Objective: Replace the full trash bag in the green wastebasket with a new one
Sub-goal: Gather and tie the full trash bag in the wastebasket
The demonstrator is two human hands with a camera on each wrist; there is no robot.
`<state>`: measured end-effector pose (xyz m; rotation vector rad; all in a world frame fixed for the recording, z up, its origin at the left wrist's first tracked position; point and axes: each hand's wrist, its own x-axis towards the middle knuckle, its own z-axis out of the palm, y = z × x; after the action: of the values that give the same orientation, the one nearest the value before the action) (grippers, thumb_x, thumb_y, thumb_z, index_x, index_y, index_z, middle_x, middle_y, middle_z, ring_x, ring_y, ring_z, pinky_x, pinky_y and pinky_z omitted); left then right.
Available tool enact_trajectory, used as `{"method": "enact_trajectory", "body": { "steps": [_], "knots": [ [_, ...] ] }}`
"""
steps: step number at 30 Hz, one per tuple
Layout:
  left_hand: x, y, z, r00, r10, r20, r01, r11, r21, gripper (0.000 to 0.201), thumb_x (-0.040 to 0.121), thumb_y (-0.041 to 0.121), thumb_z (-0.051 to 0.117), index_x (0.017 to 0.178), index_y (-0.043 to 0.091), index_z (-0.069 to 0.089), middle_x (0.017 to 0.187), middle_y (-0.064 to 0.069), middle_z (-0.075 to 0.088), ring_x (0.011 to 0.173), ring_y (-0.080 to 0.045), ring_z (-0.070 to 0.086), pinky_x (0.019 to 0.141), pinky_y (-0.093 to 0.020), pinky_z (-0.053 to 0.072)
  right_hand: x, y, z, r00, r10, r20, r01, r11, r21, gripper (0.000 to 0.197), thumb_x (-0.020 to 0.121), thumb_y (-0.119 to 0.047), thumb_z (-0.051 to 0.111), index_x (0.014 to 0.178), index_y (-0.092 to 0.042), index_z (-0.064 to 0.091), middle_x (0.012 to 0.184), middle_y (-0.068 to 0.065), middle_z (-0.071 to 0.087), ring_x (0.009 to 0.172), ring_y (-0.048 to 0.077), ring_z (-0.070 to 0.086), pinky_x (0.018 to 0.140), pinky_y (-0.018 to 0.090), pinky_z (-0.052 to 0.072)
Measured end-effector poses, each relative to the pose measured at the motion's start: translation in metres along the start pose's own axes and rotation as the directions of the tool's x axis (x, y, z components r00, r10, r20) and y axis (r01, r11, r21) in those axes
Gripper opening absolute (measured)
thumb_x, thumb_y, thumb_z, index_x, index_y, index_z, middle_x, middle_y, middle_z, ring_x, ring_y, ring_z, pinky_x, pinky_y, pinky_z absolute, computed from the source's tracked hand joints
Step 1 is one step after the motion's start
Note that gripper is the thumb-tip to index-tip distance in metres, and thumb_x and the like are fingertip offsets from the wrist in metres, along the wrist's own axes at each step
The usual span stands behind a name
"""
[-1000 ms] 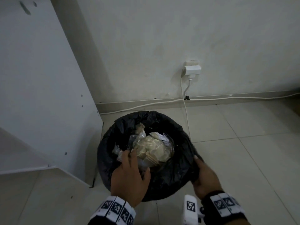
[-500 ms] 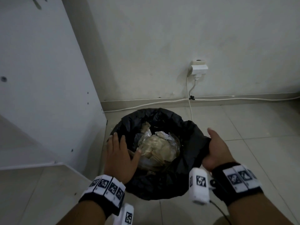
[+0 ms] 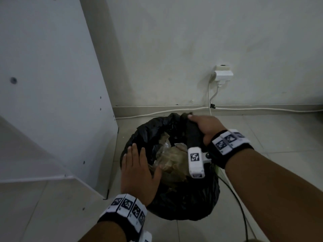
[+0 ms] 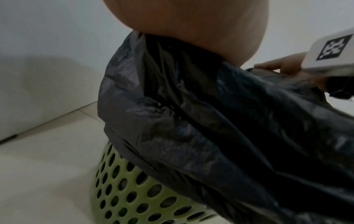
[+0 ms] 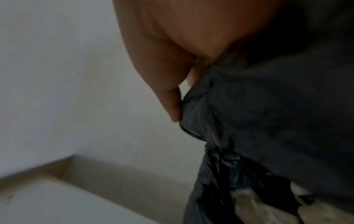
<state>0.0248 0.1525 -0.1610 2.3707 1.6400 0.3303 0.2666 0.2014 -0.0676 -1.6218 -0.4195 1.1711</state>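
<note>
Two hands at work on full black trash bag (image 3: 183, 203). Bag sits inside green wastebasket (image 4: 134, 195) on tiled floor (image 3: 262, 137). Right hand (image 3: 207, 127) grips bunched bag edge at far rim, part of it drawn toward centre. Left hand (image 3: 138, 170) lies flat, fingers straight, on near-left edge; grasps nothing. Paper waste (image 3: 172, 163) exposed.

Judged progress: early. Rim partly freed; mouth not gathered, bag not lifted out, new bag not in view.

Room: white wall (image 3: 174, 49), socket with plug (image 3: 222, 73), cable along skirting, white cabinet panel (image 3: 52, 84) at left.
</note>
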Motion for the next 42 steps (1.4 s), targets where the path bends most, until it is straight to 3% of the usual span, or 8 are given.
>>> {"method": "enact_trajectory", "body": {
  "steps": [5,10,14,18,22,28,34,42],
  "knots": [
    [-0.001,-0.002,-0.002,1.0,-0.002,-0.023,-0.001,0.994,-0.114,0.091,0.089,0.068,0.012,0.157,0.009,0.021,0.167,-0.012,0.008,0.154,-0.026,0.008,0.125,-0.038,0.004,-0.018,0.025,0.036,0.911,-0.38,0.16,0.411,0.861,-0.3,0.017,0.08,-0.01,0.075,0.076,-0.024,0.068,0.078,0.001,0.068,0.078,0.017,0.064,0.082,0.038,0.054],
    [0.005,-0.008,-0.014,0.998,-0.038,0.043,0.053,0.896,-0.442,0.089,0.085,0.069,0.02,0.157,0.016,0.023,0.166,-0.007,0.015,0.153,-0.021,0.013,0.124,-0.035,0.005,-0.051,0.037,0.034,0.789,-0.421,0.447,0.604,0.665,-0.439,0.02,0.08,-0.006,0.076,0.081,-0.019,0.06,0.071,-0.011,0.058,0.06,-0.007,0.051,0.063,0.009,0.042],
    [0.026,-0.008,-0.037,0.966,0.192,-0.175,-0.255,0.831,-0.494,0.064,0.095,0.046,0.037,0.149,0.012,0.039,0.152,-0.01,0.042,0.142,-0.028,0.036,0.118,-0.049,0.029,-0.078,0.034,0.027,0.687,-0.377,0.622,0.705,0.553,-0.444,0.015,0.081,-0.018,0.077,0.087,-0.02,0.064,0.083,-0.012,0.066,0.075,-0.002,0.06,0.073,0.016,0.049],
    [0.038,0.009,-0.067,0.85,0.514,-0.111,-0.509,0.751,-0.421,0.049,0.093,0.032,0.038,0.135,0.017,0.058,0.145,0.0,0.052,0.141,-0.015,0.036,0.122,-0.03,0.014,-0.101,0.021,0.009,0.576,-0.355,0.737,0.79,0.473,-0.39,0.015,0.082,-0.003,0.072,0.092,-0.011,0.064,0.088,-0.014,0.067,0.081,-0.006,0.062,0.075,0.008,0.044],
    [0.036,0.009,-0.077,0.801,0.594,0.075,-0.538,0.769,-0.345,0.042,0.094,0.042,0.041,0.089,0.013,0.07,0.085,-0.001,0.067,0.087,-0.018,0.06,0.098,-0.048,0.043,-0.109,0.011,-0.028,0.57,-0.326,0.754,0.816,0.336,-0.471,0.016,0.081,-0.003,0.069,0.091,-0.016,0.066,0.087,-0.016,0.066,0.08,-0.004,0.06,0.072,0.006,0.042],
    [0.014,0.0,-0.069,0.835,0.548,-0.045,-0.548,0.824,-0.145,0.036,0.092,0.034,0.04,0.095,0.02,0.074,0.085,0.004,0.069,0.079,-0.018,0.06,0.082,-0.043,0.051,-0.105,0.024,-0.068,0.588,-0.393,0.707,0.798,0.134,-0.588,0.014,0.079,-0.019,0.062,0.09,-0.027,0.059,0.074,-0.013,0.061,0.062,0.008,0.056,0.06,0.023,0.046],
    [-0.014,0.041,-0.069,0.844,0.5,-0.195,-0.527,0.841,-0.123,0.03,0.09,0.024,0.044,0.101,0.016,0.07,0.087,-0.003,0.067,0.073,-0.024,0.064,0.064,-0.037,0.053,-0.106,0.035,-0.053,0.595,-0.387,0.705,0.801,0.212,-0.56,0.066,0.076,-0.048,0.072,0.134,-0.027,0.047,0.122,-0.012,0.055,0.108,0.003,0.052,0.094,0.018,0.044],
    [-0.01,0.013,-0.084,0.876,0.48,-0.045,-0.475,0.875,0.086,0.028,0.081,0.051,0.055,0.071,0.025,0.06,0.069,0.011,0.055,0.08,-0.015,0.05,0.077,-0.036,0.038,-0.103,0.029,-0.068,0.404,-0.345,0.847,0.908,0.042,-0.416,0.011,0.089,-0.031,0.064,0.089,-0.025,0.073,0.084,-0.012,0.061,0.079,0.002,0.055,0.072,0.017,0.043]
  ]
}}
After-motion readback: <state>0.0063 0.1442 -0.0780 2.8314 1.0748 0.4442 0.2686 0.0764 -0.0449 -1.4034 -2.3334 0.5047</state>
